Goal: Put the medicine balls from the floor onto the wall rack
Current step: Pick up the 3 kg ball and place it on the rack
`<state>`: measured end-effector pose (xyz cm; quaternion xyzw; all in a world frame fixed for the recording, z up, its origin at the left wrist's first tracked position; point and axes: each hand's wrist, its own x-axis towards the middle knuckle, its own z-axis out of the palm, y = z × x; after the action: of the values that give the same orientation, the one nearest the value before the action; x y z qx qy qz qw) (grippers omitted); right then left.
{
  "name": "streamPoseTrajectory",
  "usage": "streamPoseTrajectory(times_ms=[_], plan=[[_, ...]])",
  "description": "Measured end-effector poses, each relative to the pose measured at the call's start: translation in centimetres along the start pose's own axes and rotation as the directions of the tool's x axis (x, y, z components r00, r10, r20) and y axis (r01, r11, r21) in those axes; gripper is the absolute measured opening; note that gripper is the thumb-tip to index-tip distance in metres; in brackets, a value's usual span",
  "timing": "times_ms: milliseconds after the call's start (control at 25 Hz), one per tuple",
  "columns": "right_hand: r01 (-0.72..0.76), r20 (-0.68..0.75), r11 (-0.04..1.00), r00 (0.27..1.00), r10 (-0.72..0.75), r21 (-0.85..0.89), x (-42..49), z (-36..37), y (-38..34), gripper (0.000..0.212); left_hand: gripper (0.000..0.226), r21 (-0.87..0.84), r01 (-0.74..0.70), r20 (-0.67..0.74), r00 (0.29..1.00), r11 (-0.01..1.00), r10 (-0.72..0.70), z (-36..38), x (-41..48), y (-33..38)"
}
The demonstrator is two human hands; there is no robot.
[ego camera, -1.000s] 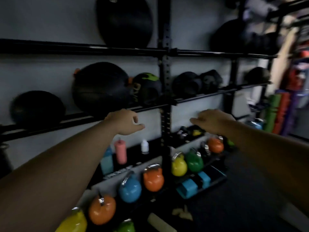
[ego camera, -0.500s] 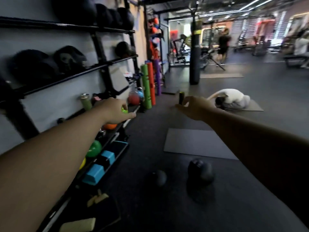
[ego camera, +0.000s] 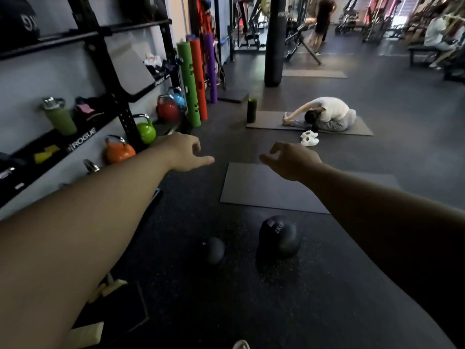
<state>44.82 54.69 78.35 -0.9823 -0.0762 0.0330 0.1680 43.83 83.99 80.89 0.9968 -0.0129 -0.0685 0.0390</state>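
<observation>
Two black medicine balls lie on the dark floor ahead of me: a larger one marked 2KG (ego camera: 279, 235) and a smaller one (ego camera: 214, 249) to its left. My left hand (ego camera: 185, 152) and my right hand (ego camera: 292, 159) are stretched out above them, both empty with loosely curled fingers apart. The black wall rack (ego camera: 100, 34) runs along the left wall, with a black medicine ball (ego camera: 17, 20) on its upper rail at the top left.
Coloured kettlebells (ego camera: 118, 151) and a green bottle (ego camera: 59, 115) sit on the rack's low shelves. A grey mat (ego camera: 251, 187) lies beyond the balls. A person (ego camera: 324, 114) stretches on another mat farther off. Upright foam rollers (ego camera: 191, 81) and a punching bag (ego camera: 273, 41) stand behind.
My view has swung from the rack to the right and down onto the floor. The two floor balls came into sight and are now closer. Both hands stay empty.
</observation>
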Motion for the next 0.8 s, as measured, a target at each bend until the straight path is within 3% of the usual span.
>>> streamPoseTrajectory(times_ms=[400, 600, 800], plan=[[0.104, 0.208, 0.993, 0.974, -0.092, -0.049, 18.7, 13.2, -2.1, 0.077, 0.079, -0.025, 0.141, 0.229, 0.965, 0.99, -0.131, 9.4, 16.0, -6.8], [0.2, 0.308, 0.979, 0.934, -0.182, -0.027, 26.5, 21.2, -3.6, 0.079, 0.084, -0.11, 0.296, 0.302, 0.919, 0.949, -0.252, 16.0, 20.6, -10.3], [0.251, 0.443, 0.968, 0.867, -0.226, 0.002, 34.4, 31.3, -0.7, 0.078, 0.08, -0.188, 0.483, 0.344, 0.848, 0.855, -0.404, 24.2, 24.9, -14.4]])
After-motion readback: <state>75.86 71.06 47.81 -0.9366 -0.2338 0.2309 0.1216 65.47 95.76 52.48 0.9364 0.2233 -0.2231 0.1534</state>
